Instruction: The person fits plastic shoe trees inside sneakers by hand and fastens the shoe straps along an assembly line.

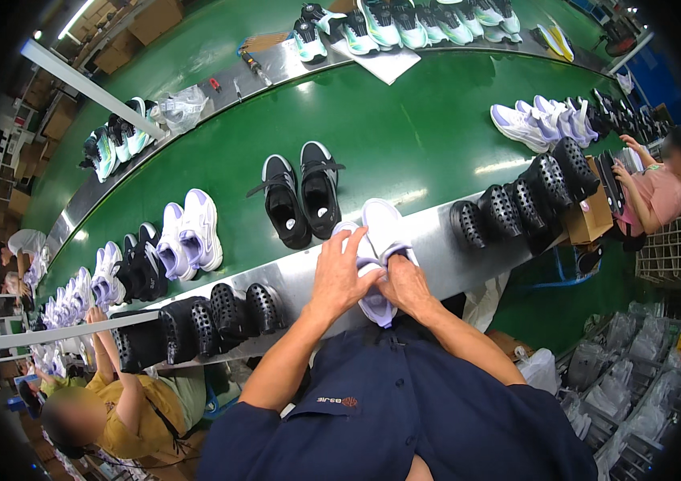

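Note:
A pair of white and lavender sneakers [384, 220] is in front of me at the belt's near metal edge, partly covered by my hands. My left hand [340, 274] is closed over the left side of the pair, fingers bent across the upper and thumb at the shoe opening. The fingers of my right hand [404, 284] curl into the opening of the right shoe and grip its collar; their tips are hidden. Just beyond, a pair of black and grey strap sneakers [300, 194] stands on the green belt.
Black perforated shoe-shaped forms line the metal ledge, some on the left [228, 309] and some on the right [505, 210]. More white-lavender sneakers [190, 236] stand on the belt. A screwdriver [255, 68] lies on the far rail. Co-workers sit on both sides, one in yellow [128, 413], one in pink [653, 196].

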A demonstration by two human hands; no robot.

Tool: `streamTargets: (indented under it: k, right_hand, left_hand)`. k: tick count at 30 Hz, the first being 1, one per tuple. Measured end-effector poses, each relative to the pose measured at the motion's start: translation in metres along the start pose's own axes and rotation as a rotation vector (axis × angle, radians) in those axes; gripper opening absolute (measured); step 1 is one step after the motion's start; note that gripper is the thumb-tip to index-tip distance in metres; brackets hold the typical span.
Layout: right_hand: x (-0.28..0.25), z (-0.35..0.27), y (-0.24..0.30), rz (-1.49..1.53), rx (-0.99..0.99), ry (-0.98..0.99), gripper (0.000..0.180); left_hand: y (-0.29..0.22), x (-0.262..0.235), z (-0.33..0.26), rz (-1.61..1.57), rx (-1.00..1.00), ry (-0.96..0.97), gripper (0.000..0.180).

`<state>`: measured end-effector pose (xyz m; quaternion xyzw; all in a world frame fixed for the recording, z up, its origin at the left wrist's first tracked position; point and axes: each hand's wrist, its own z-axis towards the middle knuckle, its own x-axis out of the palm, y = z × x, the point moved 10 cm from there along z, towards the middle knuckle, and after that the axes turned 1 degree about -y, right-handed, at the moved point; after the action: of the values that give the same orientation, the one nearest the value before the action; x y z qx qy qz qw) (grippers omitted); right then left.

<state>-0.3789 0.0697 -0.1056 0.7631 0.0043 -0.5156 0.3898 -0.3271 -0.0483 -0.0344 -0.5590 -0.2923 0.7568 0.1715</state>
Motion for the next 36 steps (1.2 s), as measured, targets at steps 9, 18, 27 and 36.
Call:
streamTargets:
  k: [9, 18, 27, 36]
  right_hand:
    - [-0.025, -0.012, -0.047, 0.04, -0.111, -0.186, 0.034]
    - [-0.058, 0.008, -0.053, 0.005, 0.059, 0.014, 0.03]
    - [-0.043, -0.016, -0.065, -0.102, -0.209, -0.252, 0.017]
    - [-0.301, -0.067, -0.164, -0.479, 0.313, -0.891, 0.067]
  left_hand:
    - [-0.009, 0.06, 0.023, 0.264, -0.032, 0.057, 0.031]
    - [0.072, 0.102, 0.051, -0.546, -0.682, 0.522, 0.027]
    - [0.013, 0.101, 0.048, -0.239, -0.339, 0.426, 0.032]
    - [0.008, 0.08, 0.016, -0.112, -0.215, 0.065, 0.028]
